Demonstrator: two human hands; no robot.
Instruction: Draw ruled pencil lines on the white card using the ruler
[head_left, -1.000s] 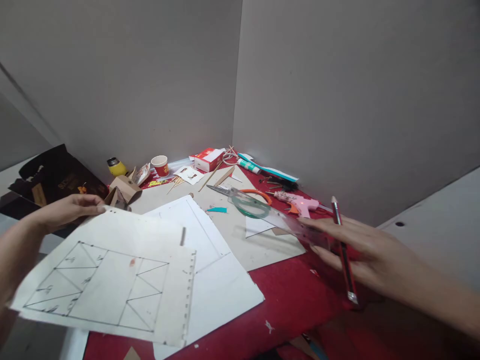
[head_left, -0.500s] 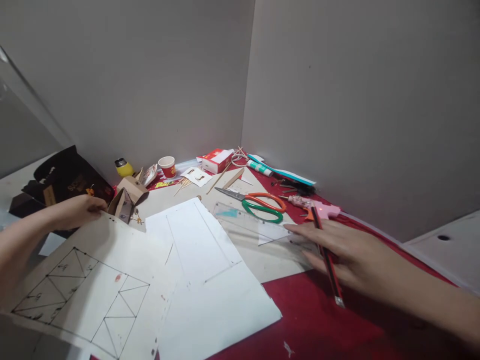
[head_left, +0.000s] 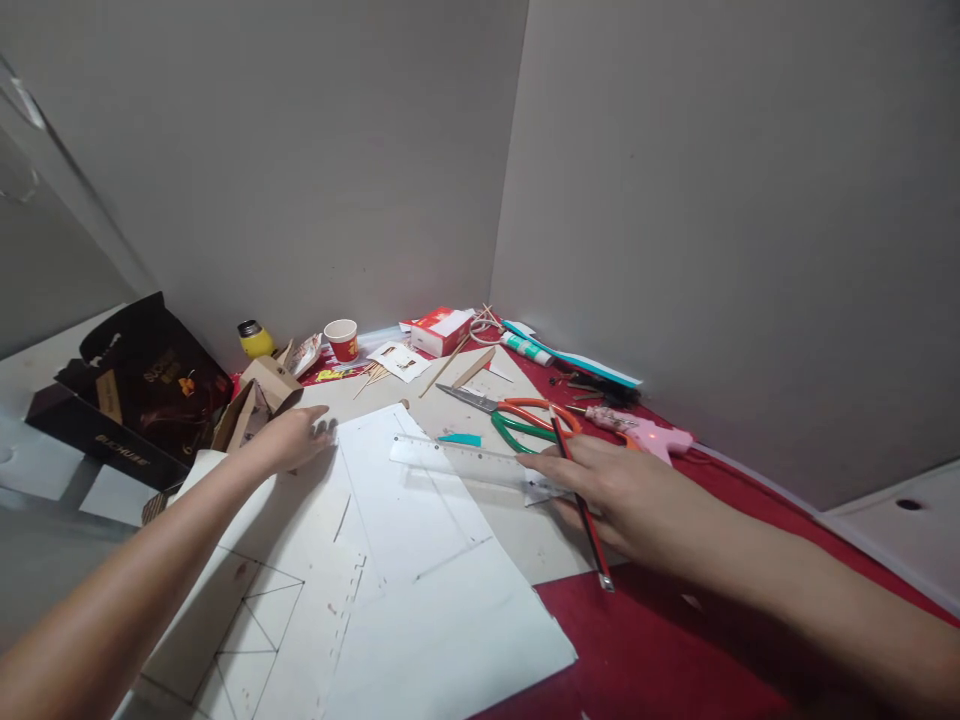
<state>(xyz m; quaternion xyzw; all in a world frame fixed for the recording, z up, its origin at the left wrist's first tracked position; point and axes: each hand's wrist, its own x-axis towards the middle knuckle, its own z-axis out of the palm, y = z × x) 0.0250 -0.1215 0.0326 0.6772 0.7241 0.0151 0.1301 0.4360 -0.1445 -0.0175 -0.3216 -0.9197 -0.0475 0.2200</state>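
My right hand (head_left: 600, 490) grips a clear plastic ruler (head_left: 457, 460) by its right end. A red and black pencil (head_left: 592, 540) is also in this hand, lying slantwise across the fingers. The ruler's far end hangs over a white sheet (head_left: 450, 640) with faint pencil lines. My left hand (head_left: 300, 440) reaches to the upper left edge of that sheet, fingers stretched out and holding nothing visible. Under my left forearm lies a paper (head_left: 285, 520) with truss-like triangles drawn on it. Large scissors (head_left: 517, 425) with orange and green handles lie just beyond the ruler.
A pink glue gun (head_left: 652, 437) lies right of the scissors. Along the back stand a paper cup (head_left: 342, 342), a red box (head_left: 441, 330), a glue stick (head_left: 525, 348) and a yellow jar (head_left: 256, 340). A black box (head_left: 150, 390) sits at left. Grey walls enclose the corner.
My left hand has let go of the drawn paper's corner and moved right to the white sheet. My right hand has moved left, bringing the ruler over the sheet with the pencil.
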